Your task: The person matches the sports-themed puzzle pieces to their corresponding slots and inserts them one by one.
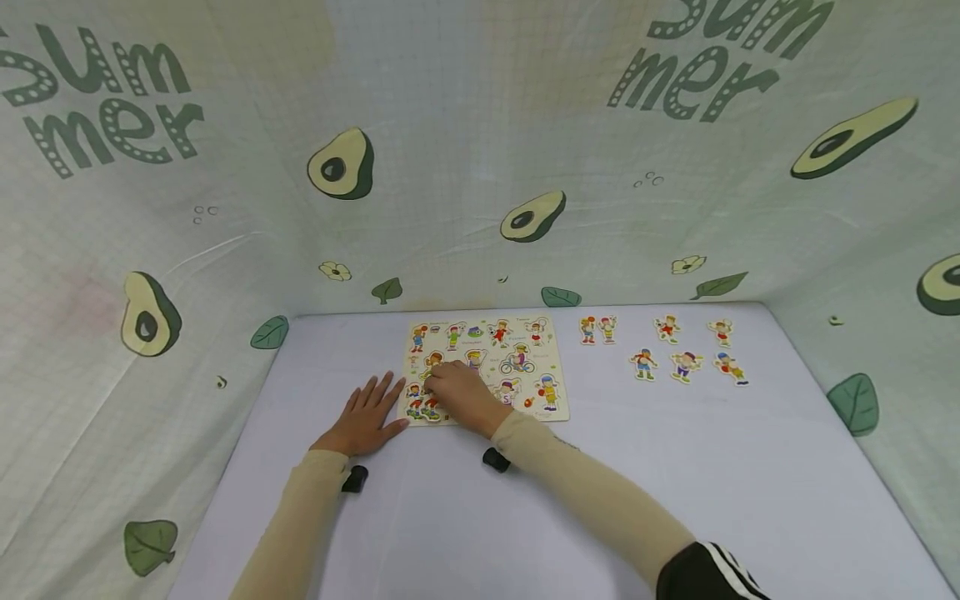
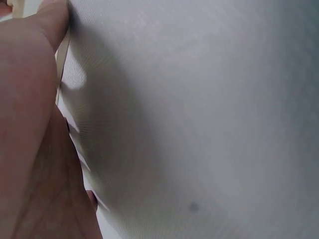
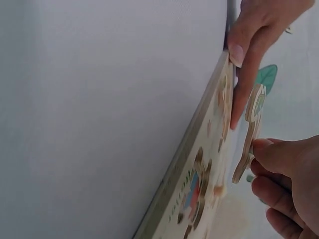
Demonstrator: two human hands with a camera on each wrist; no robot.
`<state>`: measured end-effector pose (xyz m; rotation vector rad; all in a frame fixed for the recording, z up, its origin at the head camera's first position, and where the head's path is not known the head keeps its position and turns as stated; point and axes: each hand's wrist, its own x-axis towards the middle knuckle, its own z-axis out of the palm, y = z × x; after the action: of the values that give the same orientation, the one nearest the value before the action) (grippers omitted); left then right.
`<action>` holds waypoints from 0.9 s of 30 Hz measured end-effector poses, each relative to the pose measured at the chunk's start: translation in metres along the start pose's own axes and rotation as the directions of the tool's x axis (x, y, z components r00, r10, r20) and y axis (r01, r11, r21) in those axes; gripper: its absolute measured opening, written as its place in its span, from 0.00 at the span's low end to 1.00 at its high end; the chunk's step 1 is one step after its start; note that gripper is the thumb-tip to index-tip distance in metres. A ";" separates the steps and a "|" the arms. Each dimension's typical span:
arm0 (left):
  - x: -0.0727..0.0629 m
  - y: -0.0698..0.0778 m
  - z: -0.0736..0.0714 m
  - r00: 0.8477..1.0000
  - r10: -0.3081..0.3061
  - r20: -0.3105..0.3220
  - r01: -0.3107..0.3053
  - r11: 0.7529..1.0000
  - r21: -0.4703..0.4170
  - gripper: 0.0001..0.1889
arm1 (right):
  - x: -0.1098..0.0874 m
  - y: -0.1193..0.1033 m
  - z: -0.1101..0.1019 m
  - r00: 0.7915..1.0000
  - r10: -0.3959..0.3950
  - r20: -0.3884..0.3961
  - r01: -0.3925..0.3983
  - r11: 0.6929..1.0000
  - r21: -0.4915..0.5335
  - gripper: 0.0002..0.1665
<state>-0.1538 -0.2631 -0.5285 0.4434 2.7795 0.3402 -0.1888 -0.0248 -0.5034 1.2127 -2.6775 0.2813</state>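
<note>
A wooden puzzle board (image 1: 486, 410) with printed, named children figures lies on the white table. My right hand (image 1: 467, 395) is over its lower left part. Between thumb and fingers it pinches a thin wooden puzzle piece (image 3: 250, 130), tilted and held just off the board in the right wrist view. Palm down beside the board's left edge rests my left hand (image 1: 363, 421), fingers spread. Its thumb and index fingertip are right at that edge. In the right wrist view a recess (image 3: 195, 191) with a coloured picture shows near the board's front edge.
Right of the board lie several loose figure pieces (image 1: 686, 367), with a pair (image 1: 597, 330) close to its upper right corner. A printed cloth (image 1: 442, 142) with avocados hangs behind and at both sides of the table (image 1: 420, 533).
</note>
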 end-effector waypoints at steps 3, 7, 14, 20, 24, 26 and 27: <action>0.000 -0.001 0.000 1.000 0.001 -0.007 -0.001 1.000 0.009 0.41 | 0.004 -0.004 0.003 1.000 -0.005 0.007 0.005 1.000 -0.004 0.08; 0.000 0.000 0.000 1.000 -0.005 -0.011 0.006 1.000 0.016 0.42 | 0.010 -0.007 0.006 1.000 0.000 0.020 0.000 1.000 0.009 0.08; -0.001 0.003 -0.003 1.000 -0.015 0.004 0.015 1.000 0.012 0.42 | 0.019 -0.010 0.014 0.998 0.011 0.063 -0.010 1.000 -0.020 0.10; 0.000 -0.002 0.003 1.000 0.017 -0.013 -0.017 1.000 0.002 0.43 | 0.024 -0.012 0.018 0.996 0.010 0.084 -0.004 0.998 -0.060 0.12; 0.000 -0.008 0.008 0.999 0.030 -0.036 -0.030 1.000 0.009 0.45 | 0.026 -0.013 0.016 0.997 -0.014 0.073 0.019 0.997 -0.072 0.10; 0.000 -0.009 0.009 0.998 0.034 -0.046 -0.034 0.999 0.001 0.45 | 0.027 -0.014 0.016 0.996 -0.025 0.080 0.030 0.997 -0.071 0.10; 0.000 -0.009 0.009 0.998 0.036 -0.049 -0.036 0.999 0.000 0.45 | 0.027 -0.014 0.015 0.996 -0.029 0.084 0.035 0.997 -0.071 0.10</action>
<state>-0.1533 -0.2695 -0.5389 0.4919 2.8218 0.3655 -0.1975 -0.0570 -0.5103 1.2712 -2.7092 0.1310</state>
